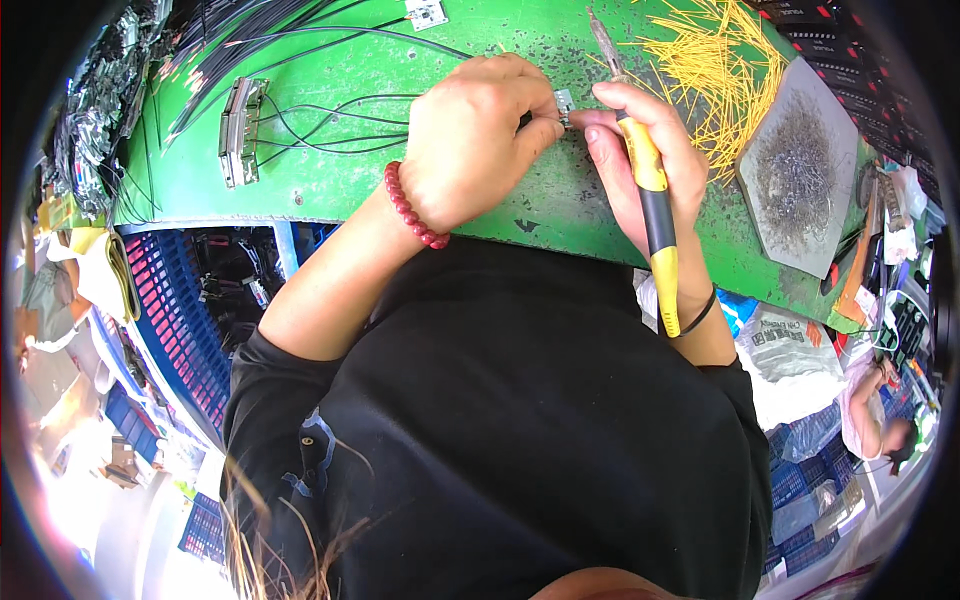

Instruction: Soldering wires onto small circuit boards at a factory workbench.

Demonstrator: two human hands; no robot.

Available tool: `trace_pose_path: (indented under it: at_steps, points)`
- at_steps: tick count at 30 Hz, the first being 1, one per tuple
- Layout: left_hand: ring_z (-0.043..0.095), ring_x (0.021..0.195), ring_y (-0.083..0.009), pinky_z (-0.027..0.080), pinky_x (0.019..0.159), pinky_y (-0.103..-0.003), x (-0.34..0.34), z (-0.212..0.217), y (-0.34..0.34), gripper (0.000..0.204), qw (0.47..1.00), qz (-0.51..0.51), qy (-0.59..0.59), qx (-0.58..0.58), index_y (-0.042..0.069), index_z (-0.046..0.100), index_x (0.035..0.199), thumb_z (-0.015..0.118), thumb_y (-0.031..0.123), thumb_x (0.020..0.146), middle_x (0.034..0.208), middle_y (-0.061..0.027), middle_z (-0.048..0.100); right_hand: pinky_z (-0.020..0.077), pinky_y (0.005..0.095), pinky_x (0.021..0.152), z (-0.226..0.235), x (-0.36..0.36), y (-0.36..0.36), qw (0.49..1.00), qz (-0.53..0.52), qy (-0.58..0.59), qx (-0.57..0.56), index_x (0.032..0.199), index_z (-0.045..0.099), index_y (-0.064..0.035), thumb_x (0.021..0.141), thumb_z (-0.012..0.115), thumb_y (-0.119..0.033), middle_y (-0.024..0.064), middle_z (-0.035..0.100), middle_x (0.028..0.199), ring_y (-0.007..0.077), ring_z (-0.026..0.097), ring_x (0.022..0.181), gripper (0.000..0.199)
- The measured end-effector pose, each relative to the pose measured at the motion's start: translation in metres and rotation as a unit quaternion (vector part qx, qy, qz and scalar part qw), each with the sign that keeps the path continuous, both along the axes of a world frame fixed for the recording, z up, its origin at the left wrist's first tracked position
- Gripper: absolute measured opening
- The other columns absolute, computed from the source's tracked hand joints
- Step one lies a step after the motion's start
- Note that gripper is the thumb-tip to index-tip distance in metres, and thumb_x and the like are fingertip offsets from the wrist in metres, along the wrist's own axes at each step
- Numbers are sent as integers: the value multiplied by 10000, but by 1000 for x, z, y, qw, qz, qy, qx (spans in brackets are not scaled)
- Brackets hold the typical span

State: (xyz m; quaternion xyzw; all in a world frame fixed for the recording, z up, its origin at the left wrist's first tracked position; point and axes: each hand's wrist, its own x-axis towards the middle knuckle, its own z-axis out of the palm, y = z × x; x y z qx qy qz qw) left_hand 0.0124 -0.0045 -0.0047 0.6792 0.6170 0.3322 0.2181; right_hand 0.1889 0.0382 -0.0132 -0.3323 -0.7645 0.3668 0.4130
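My left hand (480, 135), with a red bead bracelet at the wrist, is closed with thumb and fingers pinched on a small pale circuit board (563, 101). Part of the board is hidden behind the fingers. In my right hand (660, 165) rests a yellow and black soldering iron (652, 190), its metal tip pointing up and away from the board. A right fingertip reaches the board's edge. Thin black wires (350, 112) run from a row of grey metal-looking pieces (240, 132) toward my left hand.
Yellow wires (715, 75) lie heaped beyond my right hand, beside a grey plate (755, 195) covered in dark specks. Black wires (235, 50) spread at the far left; another white board (426, 12) lies farther back. A blue crate (180, 320) stands below the green table (330, 190). Another person (865, 405) is at far right.
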Motion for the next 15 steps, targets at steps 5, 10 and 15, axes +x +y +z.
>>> trace_pose_path:
  at_steps: [5, 10, 15]
  points:
    - [626, 870, -281, 511, 738, -384, 0, 0, 0, 89, 1000, 6, 0, -3, 73, 671, 798, 686, 152, 760, 895, -64, 656, 548, 237, 640, 1, 2, 0, 999, -15, 23, -39, 1075, 648, -79, 756, 701, 87, 96, 703, 964, 161, 716, 775, 364]
    - [625, 873, -281, 510, 745, -384, -1, 0, 0, 88, 1000, -7, 5, 4, 73, 667, 794, 685, 152, 760, 898, -63, 655, 546, 239, 628, -4, 1, 2, 1000, -1, 0, -9, 1072, 649, -86, 746, 718, 67, 94, 703, 962, 162, 715, 759, 367]
    - [625, 876, -280, 510, 747, -383, 0, 1, -1, 90, 1000, -1, -1, -11, 74, 667, 795, 684, 156, 759, 902, -62, 655, 548, 236, 640, -5, 1, 4, 1000, 17, -16, -8, 1074, 648, -83, 749, 711, 76, 95, 703, 962, 162, 717, 775, 368]
